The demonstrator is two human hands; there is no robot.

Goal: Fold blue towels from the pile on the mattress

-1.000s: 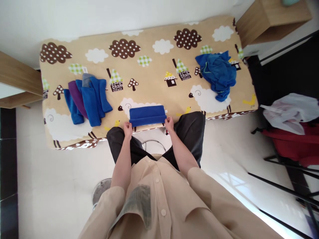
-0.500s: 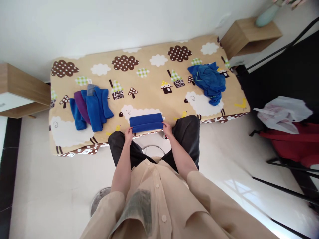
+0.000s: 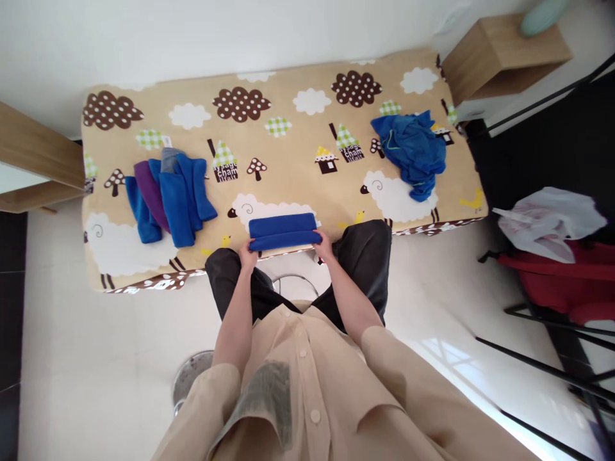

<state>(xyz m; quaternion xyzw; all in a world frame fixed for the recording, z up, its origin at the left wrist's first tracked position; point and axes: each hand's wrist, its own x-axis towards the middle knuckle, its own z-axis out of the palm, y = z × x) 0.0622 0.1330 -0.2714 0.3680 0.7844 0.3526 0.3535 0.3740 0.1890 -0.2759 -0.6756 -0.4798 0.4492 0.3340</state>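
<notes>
A blue cloth (image 3: 283, 224), perhaps a towel, lies folded into a narrow strip at the front edge of the bed-like surface. My left hand (image 3: 248, 256) pinches its near left corner. Closed on the near right corner is my right hand (image 3: 325, 246). Between the hands, the near edge of the cloth is raised and partly turned over. A small white tag (image 3: 318, 223) shows at its right end. To the left lie several folded blue, purple and grey cloths (image 3: 175, 198), side by side and overlapping. A crumpled blue cloth heap (image 3: 413, 152) sits to the right.
A patterned sheet (image 3: 288, 144) covers the surface, which runs along a white wall. Wooden cabinets stand at its left end (image 3: 38, 144) and right end (image 3: 500, 54). A white plastic bag (image 3: 552, 221) rests on a red item with black bars at the right. A round stool (image 3: 192, 378) is lower left.
The near edge of the blue cloth has been lifted and turned a little away from me, held by both hands. My view has shifted slightly.
</notes>
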